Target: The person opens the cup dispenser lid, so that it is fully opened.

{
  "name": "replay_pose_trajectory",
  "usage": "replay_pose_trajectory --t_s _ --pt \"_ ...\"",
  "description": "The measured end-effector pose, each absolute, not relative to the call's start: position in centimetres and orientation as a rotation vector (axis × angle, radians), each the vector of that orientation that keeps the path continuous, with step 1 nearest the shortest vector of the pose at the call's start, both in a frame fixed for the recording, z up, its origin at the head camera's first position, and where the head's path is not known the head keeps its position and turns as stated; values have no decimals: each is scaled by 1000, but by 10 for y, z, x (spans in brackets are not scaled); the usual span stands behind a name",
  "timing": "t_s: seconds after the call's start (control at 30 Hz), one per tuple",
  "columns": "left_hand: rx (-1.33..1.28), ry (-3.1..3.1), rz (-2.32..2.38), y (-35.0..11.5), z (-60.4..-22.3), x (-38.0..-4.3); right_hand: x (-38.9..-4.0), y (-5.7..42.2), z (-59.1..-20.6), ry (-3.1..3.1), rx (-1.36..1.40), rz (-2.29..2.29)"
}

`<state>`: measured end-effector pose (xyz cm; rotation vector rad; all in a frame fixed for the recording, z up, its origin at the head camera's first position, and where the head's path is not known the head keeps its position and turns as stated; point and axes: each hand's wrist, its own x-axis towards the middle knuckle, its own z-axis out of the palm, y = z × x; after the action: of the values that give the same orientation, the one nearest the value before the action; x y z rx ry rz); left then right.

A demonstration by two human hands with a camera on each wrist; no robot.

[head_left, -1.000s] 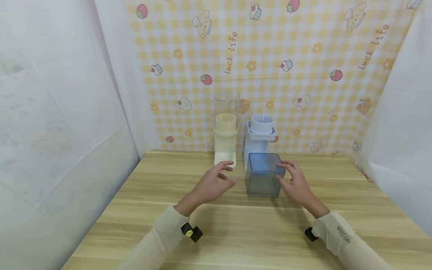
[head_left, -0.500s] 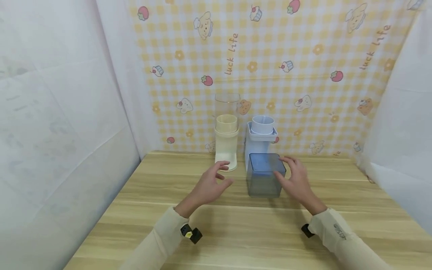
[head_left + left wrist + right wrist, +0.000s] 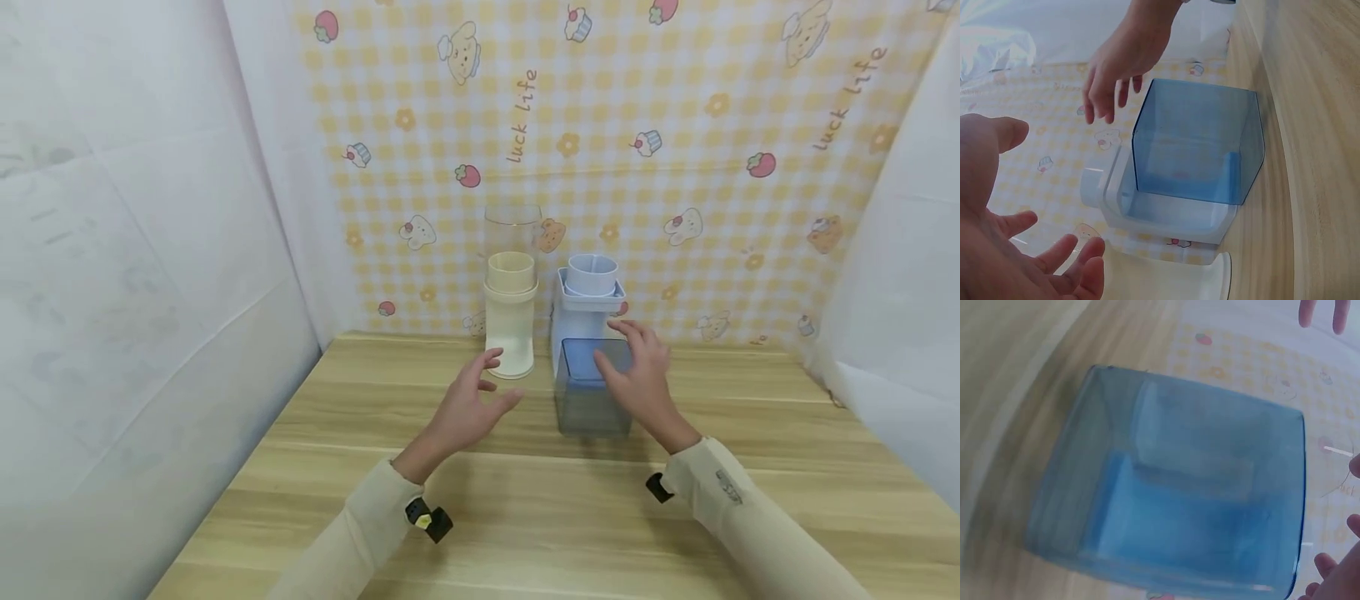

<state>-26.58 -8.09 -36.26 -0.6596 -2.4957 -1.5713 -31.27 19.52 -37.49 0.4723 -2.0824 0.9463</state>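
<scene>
A see-through smoky-blue square box [image 3: 594, 410] stands on the table in front of a light-blue dispenser stand [image 3: 590, 302] with a round cup on top. Over the box's upper right side hovers my right hand [image 3: 643, 382], fingers spread and relaxed; in the left wrist view this hand [image 3: 1127, 56] is apart from the box [image 3: 1200, 137]. My left hand [image 3: 463, 410] is held in the air before a cream dispenser [image 3: 510, 321], its fingers loosely bent around nothing. The right wrist view is filled by the box [image 3: 1200, 481]. The box partly covers the light-blue stand.
A clear cylinder [image 3: 513, 229] rises around the cream dispenser's top. Behind both dispensers hangs a yellow checked cloth [image 3: 420, 92]. White sheets [image 3: 150, 208] close in the sides of the wooden table [image 3: 510, 517].
My right hand has moved up and leftward from the box's right side to above it. The left hand stays almost in place. The view has shifted slightly.
</scene>
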Motion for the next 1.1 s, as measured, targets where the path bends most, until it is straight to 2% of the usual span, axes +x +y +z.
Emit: replay_pose_trajectory --t_s 0.23,0.57,1.1 --pt "-606 -2430 -1590 -78 -359 -264 -325 169 -349 -2061 507 932" --pt "-671 -2427 -1606 -76 -360 -257 -343 133 -308 -2159 435 1050" --pt "-641 -2449 -1598 -79 -360 -253 -372 91 -275 -2329 292 1109"
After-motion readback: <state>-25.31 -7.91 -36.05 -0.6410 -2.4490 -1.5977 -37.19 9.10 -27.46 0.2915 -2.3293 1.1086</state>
